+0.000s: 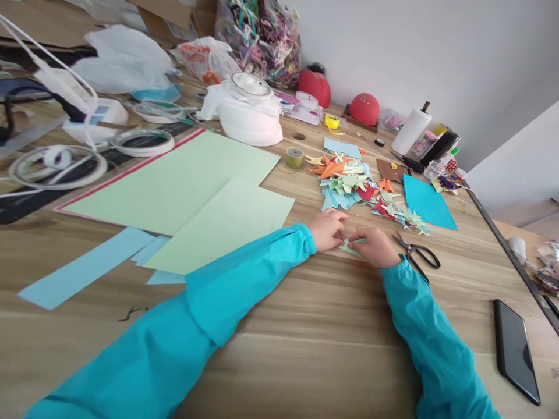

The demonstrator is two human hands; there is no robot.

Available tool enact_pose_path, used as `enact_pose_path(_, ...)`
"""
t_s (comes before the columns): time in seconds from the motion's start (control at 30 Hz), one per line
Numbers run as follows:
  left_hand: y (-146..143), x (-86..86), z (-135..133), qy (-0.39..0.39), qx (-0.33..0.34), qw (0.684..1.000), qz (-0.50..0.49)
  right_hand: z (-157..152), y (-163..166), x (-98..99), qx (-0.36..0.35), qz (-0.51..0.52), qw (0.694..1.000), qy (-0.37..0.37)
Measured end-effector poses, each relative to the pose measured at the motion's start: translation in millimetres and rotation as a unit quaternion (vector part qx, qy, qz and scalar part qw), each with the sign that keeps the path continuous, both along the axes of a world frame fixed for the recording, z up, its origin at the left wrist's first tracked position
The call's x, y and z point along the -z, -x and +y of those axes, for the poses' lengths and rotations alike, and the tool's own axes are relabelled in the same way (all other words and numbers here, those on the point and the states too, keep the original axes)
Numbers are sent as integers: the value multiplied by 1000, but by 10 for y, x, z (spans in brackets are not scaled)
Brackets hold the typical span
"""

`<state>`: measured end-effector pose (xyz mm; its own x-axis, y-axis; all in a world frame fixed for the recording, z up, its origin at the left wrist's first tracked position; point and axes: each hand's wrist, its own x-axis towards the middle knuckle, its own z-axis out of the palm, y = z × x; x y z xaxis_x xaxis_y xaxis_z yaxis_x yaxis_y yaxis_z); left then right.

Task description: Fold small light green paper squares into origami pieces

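Observation:
A small piece of light green paper (349, 248) lies on the wooden table between my hands, partly hidden by the fingers. My left hand (327, 230) has its fingers curled and pressed together at the paper's left edge. From the other side, my right hand (374, 245) pinches the paper between thumb and fingers. Just beyond the hands is a pile of folded paper cranes (349, 180) in green, orange, red and blue. Black-handled scissors (417, 251) lie to the right of my right hand with the blades apart.
Large light green sheets (227, 221) and blue paper strips (87, 266) lie on the left. A bright blue sheet (428, 201) rests behind the scissors. A phone (517, 349) lies at right. Behind are a thread spool (294, 157), tape rolls (144, 142) and a white bundle (251, 116).

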<state>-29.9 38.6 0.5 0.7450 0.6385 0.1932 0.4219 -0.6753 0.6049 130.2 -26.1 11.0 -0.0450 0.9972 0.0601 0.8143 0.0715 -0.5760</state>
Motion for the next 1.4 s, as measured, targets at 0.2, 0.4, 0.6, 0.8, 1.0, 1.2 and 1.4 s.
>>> enact_pose_path(0.2,4,-79,-59,-31,25,996,76,-11,-2,-69,-48,2,998,40)
enact_pose_path(0.4,33,-209,-87,-60,27,992,111,-71,88,-190,-52,-84,994,38)
enact_pose_path(0.6,21,-206,-76,-74,34,986,145,-86,125,-208,-90,-186,978,17)
enact_pose_path(0.8,25,-134,-39,-95,51,984,139,-88,138,-201,-74,-234,969,13)
enact_pose_path(1.0,15,-98,-37,-110,64,983,133,-70,113,-202,-93,-249,964,3)
enact_pose_path(1.2,-15,-101,-88,-198,103,969,106,-71,109,-232,-170,-340,923,-48)
enact_pose_path(1.4,5,-89,-33,-196,128,970,69,-64,69,-250,-186,-330,925,-28)
